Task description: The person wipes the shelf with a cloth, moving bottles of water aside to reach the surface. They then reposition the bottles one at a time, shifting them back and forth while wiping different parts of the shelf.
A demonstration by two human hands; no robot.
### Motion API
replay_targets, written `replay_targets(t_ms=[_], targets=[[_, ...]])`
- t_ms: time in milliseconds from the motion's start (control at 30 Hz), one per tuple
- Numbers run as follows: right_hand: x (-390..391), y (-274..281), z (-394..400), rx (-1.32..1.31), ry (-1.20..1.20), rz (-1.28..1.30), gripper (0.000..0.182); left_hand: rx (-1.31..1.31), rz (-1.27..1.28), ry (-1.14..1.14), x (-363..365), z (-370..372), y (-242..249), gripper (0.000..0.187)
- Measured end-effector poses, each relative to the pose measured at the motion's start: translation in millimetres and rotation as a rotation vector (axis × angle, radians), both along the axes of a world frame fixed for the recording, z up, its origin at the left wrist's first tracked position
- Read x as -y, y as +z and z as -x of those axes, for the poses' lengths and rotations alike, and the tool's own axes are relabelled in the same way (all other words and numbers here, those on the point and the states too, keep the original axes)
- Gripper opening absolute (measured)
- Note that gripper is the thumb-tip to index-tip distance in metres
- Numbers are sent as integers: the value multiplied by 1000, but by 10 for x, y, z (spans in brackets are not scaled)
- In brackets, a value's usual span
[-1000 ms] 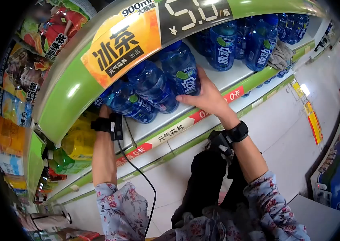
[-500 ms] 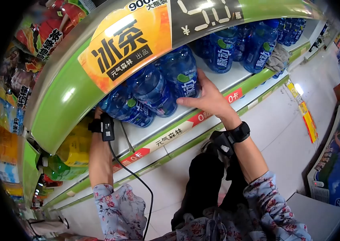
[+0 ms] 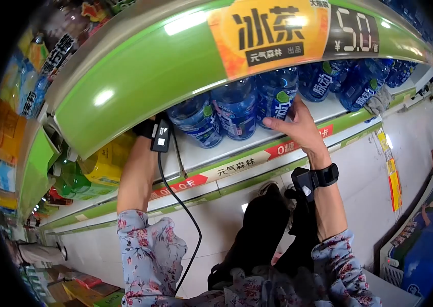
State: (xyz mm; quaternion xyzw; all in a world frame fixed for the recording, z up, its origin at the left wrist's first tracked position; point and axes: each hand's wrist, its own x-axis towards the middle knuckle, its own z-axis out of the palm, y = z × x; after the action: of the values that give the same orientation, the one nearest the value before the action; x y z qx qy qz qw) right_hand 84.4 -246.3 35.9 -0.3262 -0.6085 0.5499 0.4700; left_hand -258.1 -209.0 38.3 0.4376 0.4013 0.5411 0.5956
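Note:
Three blue drink bottles stand in a row on the white shelf: a left bottle [image 3: 196,122], a middle bottle [image 3: 234,110] and a right bottle [image 3: 274,88]. My right hand [image 3: 302,129] is wrapped round the lower part of the right bottle, thumb in front and fingers at its far side. My left hand reaches in under the green shelf front, beside the left bottle. Its fingers are hidden there; a black strap with a small device [image 3: 161,135] and a cable shows at that wrist.
The curved green shelf front [image 3: 140,82] with an orange sign [image 3: 270,33] overhangs the bottles. More blue bottles [image 3: 362,84] and a grey cloth [image 3: 379,101] are at right. Yellow bottles [image 3: 108,162] and a green bottle [image 3: 71,179] are at left. A black cable [image 3: 186,212] hangs below.
The view has turned, so the shelf and bottles appear further right. My right hand stays at the same bottle. My left hand remains beside the left bottle, under the shelf front.

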Motion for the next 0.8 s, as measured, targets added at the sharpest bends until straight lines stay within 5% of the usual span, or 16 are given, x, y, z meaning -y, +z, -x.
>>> replay_targets(t_ms=[433,467,533,633,733,800], targets=[[-36,-60,18,-11,-27,-63,77,305,-26,-281,468,-193,-34,36],[-37,-65,16,-20,-19,-57,75,235,253,238,517,-252,14,33],[-23,-56,20,-32,5,-44,71,196,-145,196,759,-212,103,29],[-33,-72,24,-43,1,-65,71,-286,-297,647,1047,-252,115,39],[-30,-75,24,-78,-15,-74,79,-416,-389,926,1058,-310,-109,53],[-24,-75,2,-75,-14,-79,79,-396,-347,922,929,-229,-55,68]])
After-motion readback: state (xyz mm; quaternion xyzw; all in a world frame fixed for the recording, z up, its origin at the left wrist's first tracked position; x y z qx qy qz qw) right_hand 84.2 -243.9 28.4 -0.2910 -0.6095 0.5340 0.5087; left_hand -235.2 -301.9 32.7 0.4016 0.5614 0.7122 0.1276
